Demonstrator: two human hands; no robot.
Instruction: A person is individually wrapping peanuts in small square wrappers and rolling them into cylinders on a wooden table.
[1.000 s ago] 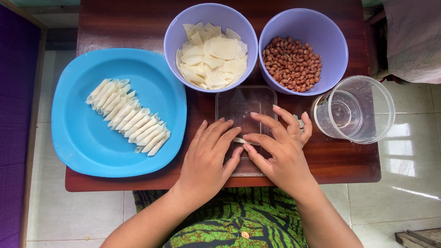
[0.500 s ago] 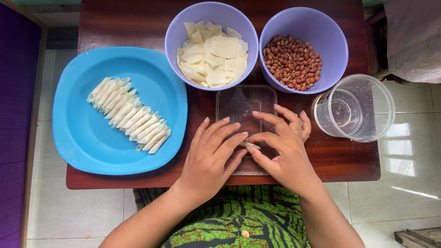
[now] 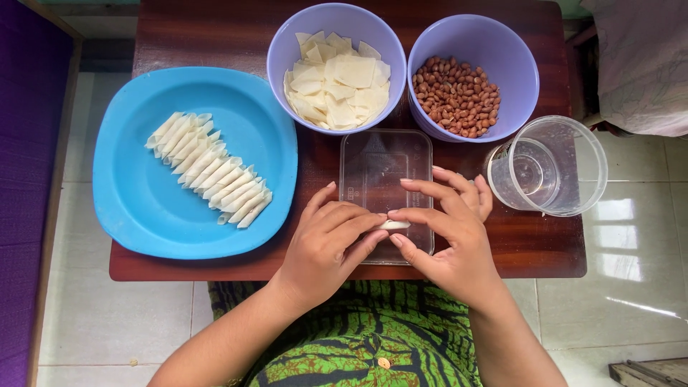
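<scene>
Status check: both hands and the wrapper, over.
Left hand and right hand pinch small pale roll over clear lid. Finished rolls on blue plate. Nothing obstructing.

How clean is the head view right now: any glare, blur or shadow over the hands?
Head view: even daylight, sharp across the left hand, right hand and the small pale roll pinched between them; no motion blur. Glare shows only on the floor tiles at right and faintly on the clear cup. Soft shadows lie under the hands on the clear lid.
</scene>
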